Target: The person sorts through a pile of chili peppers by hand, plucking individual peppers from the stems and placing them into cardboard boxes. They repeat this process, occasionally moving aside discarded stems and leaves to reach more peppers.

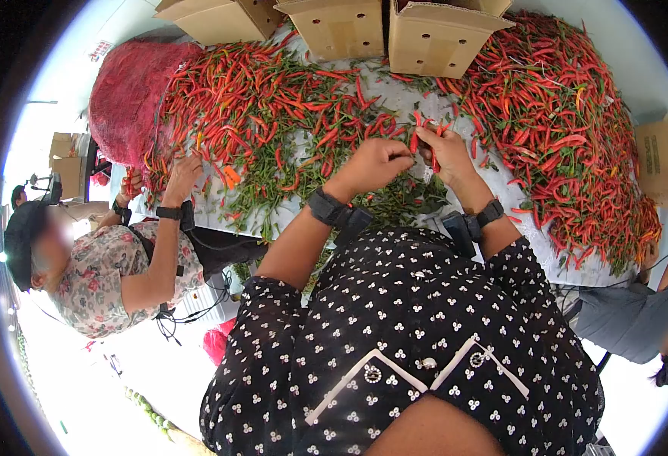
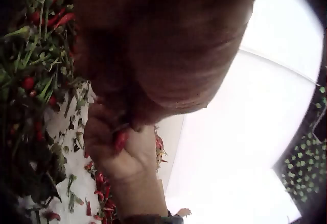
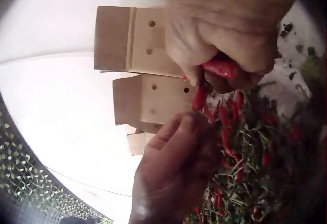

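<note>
Held in my right hand point(image 1: 448, 156) are red chili peppers point(image 3: 219, 69), gripped under its curled fingers with one chili point(image 3: 199, 99) sticking out by the thumb. My left hand point(image 1: 372, 163) is close beside it, fingers bent and thumb against the forefinger. In the right wrist view, the left hand's fingertips point(image 3: 190, 119) pinch at the end of that protruding chili. The left wrist view shows a red chili point(image 2: 120, 140) between the two hands, while the left hand's underside hides much of the grip. Below both hands lie green stems and leaves point(image 1: 402, 201) on a white sheet.
Large heaps of red chilies point(image 1: 562, 129) lie right and left point(image 1: 235, 91). Cardboard boxes point(image 1: 440, 38) stand along the far edge. A red mesh sack point(image 1: 128, 99) lies at the far left. One person point(image 1: 121, 266) handles chilies at left; another point(image 1: 630, 319) sits at right.
</note>
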